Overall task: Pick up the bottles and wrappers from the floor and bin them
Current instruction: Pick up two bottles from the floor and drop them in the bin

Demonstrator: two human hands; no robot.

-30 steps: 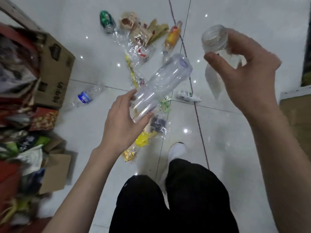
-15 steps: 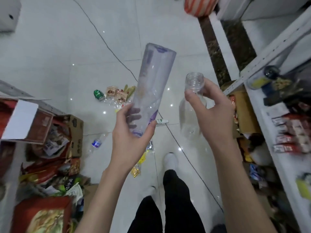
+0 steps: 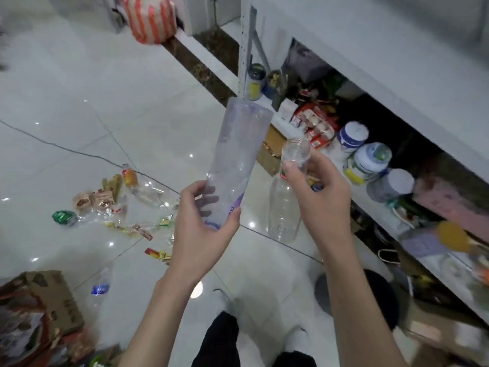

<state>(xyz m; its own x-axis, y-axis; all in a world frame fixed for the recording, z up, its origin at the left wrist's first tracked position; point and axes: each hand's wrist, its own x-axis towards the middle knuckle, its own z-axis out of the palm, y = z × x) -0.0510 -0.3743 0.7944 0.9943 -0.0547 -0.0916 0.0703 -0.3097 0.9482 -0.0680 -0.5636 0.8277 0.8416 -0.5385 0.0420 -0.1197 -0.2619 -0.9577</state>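
L hand (image 3: 203,234) grips tall bottle (image 3: 239,154); R hand (image 3: 317,192) grips small bottle (image 3: 287,205).

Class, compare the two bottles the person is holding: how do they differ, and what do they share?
The long bottle rises above the left hand, gripped at its lower end; the short bottle hangs below the right hand, pinched at its open neck. Both are clear plastic and empty.

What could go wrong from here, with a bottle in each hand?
1. The left hand grips the tall clear bottle only at its lower end; the long top could tip out.
2. The right hand holds the small open bottle by the neck alone; it might slip.
3. Wrappers lie on the glossy floor nearby: possible slip underfoot.
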